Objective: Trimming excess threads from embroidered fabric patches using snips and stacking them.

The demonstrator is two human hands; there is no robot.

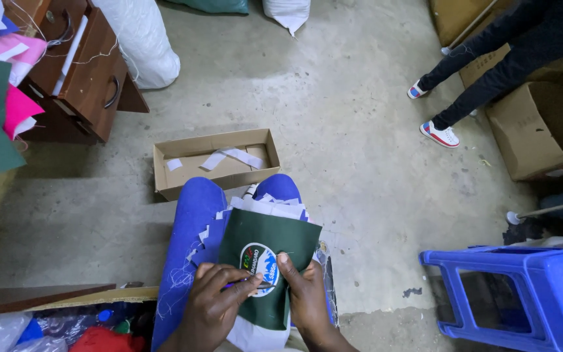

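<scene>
I'm sitting low with the dark green fabric piece [265,251] spread across my lap, over my blue trousers [193,228]. A round white-and-blue embroidered badge [259,267] sits in the middle of it, and that's where both hands are busy. My left hand [213,303] has its grip closed on a thin tool [249,283], something like a small blade or thread picker, though it's too slim for me to say which; its tip lies right across the badge. My right hand [304,293] pinches the green cloth just beside the badge, thumb on top, keeping it taut.

I judge I'm mid-way through trimming loose threads around the stitching: white thread wisps [177,283] cling to my trouser leg, and white backing scraps [275,207] lie under the far edge of the cloth. The next stroke calls for a light, shallow touch, so the tip catches only stray thread and not the stitching or the green cloth, with my right hand holding tension.

Ahead on the concrete floor [307,98] sits an open cardboard box [164,179] with white strips inside. A blue plastic stool [522,293] stands to my right, and another person's legs show beyond.
</scene>
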